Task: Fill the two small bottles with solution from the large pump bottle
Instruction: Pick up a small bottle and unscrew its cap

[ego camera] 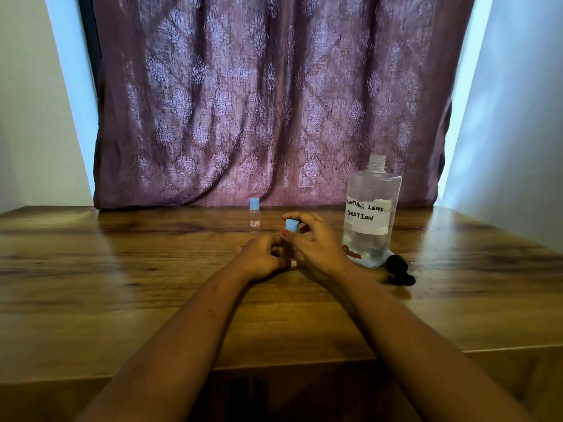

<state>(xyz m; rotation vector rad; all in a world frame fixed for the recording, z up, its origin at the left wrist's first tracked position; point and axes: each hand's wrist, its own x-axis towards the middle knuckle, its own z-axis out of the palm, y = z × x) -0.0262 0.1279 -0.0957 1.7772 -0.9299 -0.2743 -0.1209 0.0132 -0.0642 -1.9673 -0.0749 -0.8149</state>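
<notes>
Looking down at a wooden tabletop [122,269], both hands meeting dead centre of the frame. Left hand [262,257] curled around a small bottle [289,242], gripping low on the body (mostly hidden behind fingers, so no idea about the fill level). Right hand [313,245] arched over the top, pinching the blue cap [292,225] between thumb and fingertips. Can't tell if seated on the neck or already loose.

Just behind the hands and a bit to the left: second small bottle [254,216], upright, clear, blue cap on, little red-lettered label on the front. Not touching either hand.

Right of centre: large bottle [370,214], upright, clear and squarish, threaded neck open at the top. Handwritten label reading "CONTACT LENS SOLUTION". Some clear liquid in the lower part. Near the right hand but apart from it.

Black pump top [399,269] lying on its side just beside the large bottle's base, toward the lower right.

Filling the upper half of the frame: purple patterned curtain [274,102], hem resting along the far edge of the tabletop, pale walls on either side.
</notes>
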